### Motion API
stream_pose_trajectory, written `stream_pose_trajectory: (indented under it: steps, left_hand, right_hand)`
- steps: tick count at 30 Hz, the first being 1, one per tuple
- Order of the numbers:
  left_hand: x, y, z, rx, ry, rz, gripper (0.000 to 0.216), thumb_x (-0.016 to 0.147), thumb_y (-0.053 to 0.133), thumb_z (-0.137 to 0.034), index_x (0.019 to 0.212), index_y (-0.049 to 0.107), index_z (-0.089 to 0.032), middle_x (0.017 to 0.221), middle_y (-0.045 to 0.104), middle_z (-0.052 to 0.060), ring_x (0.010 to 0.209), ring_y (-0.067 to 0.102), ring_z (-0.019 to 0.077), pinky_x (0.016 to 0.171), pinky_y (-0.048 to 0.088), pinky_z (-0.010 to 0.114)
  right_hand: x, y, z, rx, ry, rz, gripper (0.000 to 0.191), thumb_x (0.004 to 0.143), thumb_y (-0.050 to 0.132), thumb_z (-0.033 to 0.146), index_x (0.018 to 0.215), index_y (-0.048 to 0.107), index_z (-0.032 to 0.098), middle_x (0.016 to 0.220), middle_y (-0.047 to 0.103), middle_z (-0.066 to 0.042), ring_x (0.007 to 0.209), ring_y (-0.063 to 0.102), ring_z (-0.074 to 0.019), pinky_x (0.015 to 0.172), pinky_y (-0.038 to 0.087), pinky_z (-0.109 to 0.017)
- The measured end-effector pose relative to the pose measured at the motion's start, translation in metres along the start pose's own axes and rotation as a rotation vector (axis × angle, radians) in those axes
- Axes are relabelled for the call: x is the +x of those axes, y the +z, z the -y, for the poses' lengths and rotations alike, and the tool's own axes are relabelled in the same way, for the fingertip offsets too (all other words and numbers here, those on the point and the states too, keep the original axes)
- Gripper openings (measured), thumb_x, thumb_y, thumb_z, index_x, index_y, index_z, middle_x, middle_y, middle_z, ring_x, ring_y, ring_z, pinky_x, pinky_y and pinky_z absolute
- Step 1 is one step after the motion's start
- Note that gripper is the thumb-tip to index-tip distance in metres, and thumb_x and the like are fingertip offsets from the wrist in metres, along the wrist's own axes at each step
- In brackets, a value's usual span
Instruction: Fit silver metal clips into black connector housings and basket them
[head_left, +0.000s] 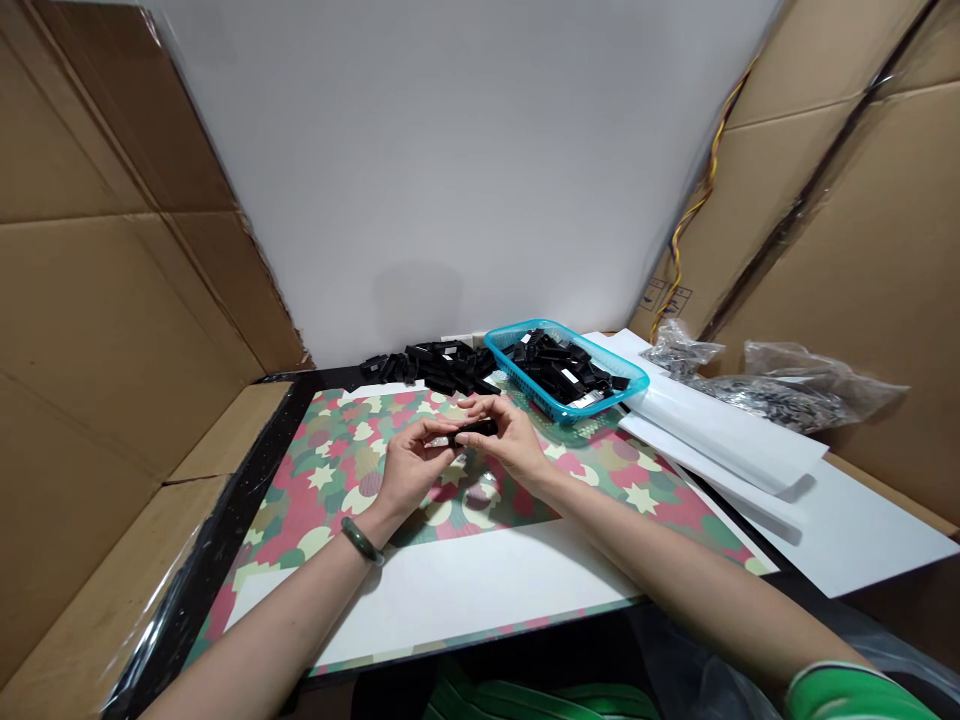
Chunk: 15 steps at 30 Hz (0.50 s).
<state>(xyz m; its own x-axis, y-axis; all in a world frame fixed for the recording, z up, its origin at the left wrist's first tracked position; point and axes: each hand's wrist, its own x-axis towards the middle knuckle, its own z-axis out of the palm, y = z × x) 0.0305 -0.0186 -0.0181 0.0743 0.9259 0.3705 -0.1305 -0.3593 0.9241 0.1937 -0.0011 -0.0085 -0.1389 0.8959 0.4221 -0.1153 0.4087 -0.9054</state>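
Note:
Both of my hands meet over the patterned mat (330,470) in the middle of the table. Together they hold one small black rectangular part (474,430) between the fingertips. My left hand (415,462), with a dark green bangle on its wrist, pinches the part's left end. My right hand (507,436) curls its fingers over the right end. A loose pile of the same black parts (431,364) lies at the back of the mat. More of them fill a blue plastic basket (564,413) just behind my right hand.
White sheets (735,440) lie stacked to the right, with clear plastic bags of dark parts (780,390) on them. Cardboard walls (90,330) close in the left and right sides. A white sheet (465,590) covers the mat's near edge. Coloured wires (701,195) hang at the right.

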Motion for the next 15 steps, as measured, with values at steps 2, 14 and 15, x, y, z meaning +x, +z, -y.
stream_pose_trajectory:
  steps: [2, 14, 15]
  left_hand:
    - [0.0, 0.0, 0.0, -0.026, -0.028, 0.004, 0.021, 0.066, 0.08, -0.02, 0.085, 0.071, -0.016, 0.095, 0.072, 0.008, 0.095, 0.069, 0.0227, 0.085, 0.058, 0.037]
    - [0.003, -0.01, -0.007, -0.207, -0.336, 0.19, 0.04, 0.073, 0.078, -0.032, 0.109, 0.072, -0.016, 0.099, 0.074, 0.011, 0.085, 0.071, 0.0231, 0.078, 0.058, 0.036]
    - [0.003, -0.011, -0.008, -0.217, -0.357, 0.194, 0.038, 0.075, 0.077, -0.034, 0.108, 0.073, -0.015, 0.096, 0.074, 0.011, 0.081, 0.072, 0.0223, 0.076, 0.058, 0.035]
  right_hand:
    - [0.001, -0.002, 0.002, -0.018, 0.043, 0.013, 0.036, 0.073, 0.078, 0.045, 0.096, 0.064, 0.021, 0.105, 0.067, -0.006, 0.095, 0.064, -0.0204, 0.083, 0.051, -0.034]
    - [0.001, -0.007, -0.002, -0.367, -0.129, 0.091, 0.034, 0.093, 0.054, 0.048, 0.089, 0.07, 0.019, 0.085, 0.072, -0.005, 0.077, 0.065, -0.019, 0.071, 0.047, -0.029]
    - [0.001, -0.008, -0.002, -0.375, -0.136, 0.102, 0.034, 0.094, 0.054, 0.047, 0.088, 0.07, 0.018, 0.083, 0.072, -0.005, 0.075, 0.065, -0.0188, 0.07, 0.047, -0.029]
